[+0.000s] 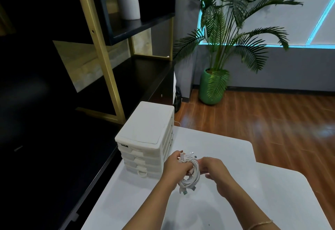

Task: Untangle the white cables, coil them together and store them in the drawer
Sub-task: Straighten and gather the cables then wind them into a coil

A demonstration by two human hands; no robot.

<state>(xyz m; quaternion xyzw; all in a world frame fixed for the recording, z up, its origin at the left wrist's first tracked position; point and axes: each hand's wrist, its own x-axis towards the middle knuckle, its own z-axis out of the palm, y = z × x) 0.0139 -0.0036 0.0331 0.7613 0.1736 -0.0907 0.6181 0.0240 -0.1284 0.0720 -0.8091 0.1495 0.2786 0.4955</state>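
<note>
Head view shows both hands raised above the white table (235, 157), working one bundle of white cables (193, 174). The left hand (174, 168) is clenched around the top of the coil, with several plug ends standing up past its fingers. The right hand (214, 170) pinches the coil's right side, apparently between thumb and forefinger, though the contact point is partly hidden by the loops. More connectors hang loose beneath the bundle.

The coil looks nearly formed, so the step in hand is judged to be the final consolidation before storage.

1. Keep the left hand's grasp firm at one fixed point, so the loops cannot spring apart.
2. Use the right hand to gather the dangling ends into the ring (loose plugs are likely to catch on a drawer edge).
3. Transfer the coil to one hand before reaching for the drawer unit (145, 139), which stands just left of the hands with all visible drawers closed.
</note>
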